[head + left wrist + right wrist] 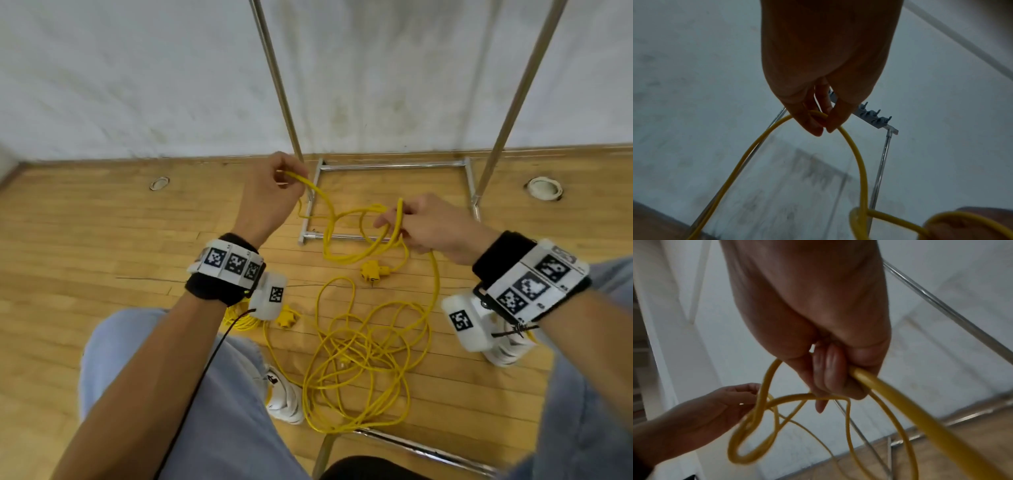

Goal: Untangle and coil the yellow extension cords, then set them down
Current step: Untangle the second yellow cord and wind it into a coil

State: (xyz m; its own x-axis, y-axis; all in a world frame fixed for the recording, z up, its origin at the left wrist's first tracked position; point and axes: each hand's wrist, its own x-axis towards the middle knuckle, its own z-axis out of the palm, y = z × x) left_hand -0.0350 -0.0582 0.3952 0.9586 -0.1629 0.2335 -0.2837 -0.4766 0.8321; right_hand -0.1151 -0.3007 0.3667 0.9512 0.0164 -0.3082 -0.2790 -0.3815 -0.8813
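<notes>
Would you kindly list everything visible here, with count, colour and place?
Cord: yellow; count unclear; tangled on the floor between the feet, one length lifted between both hands.
Plugs: two, yellow, on the floor, one at centre, one nearer the left wrist.
Coiled bundle: one, yellow, floor, partly hidden by the left wrist.
Rack: one, silver metal, against the wall.
Tape rolls: two, whitish, floor, far right and far left.
Floor: wooden.
Wall: white.
Shoes: two, white.
Left hand: pinches the cord.
Right hand: grips cord loops.
</notes>
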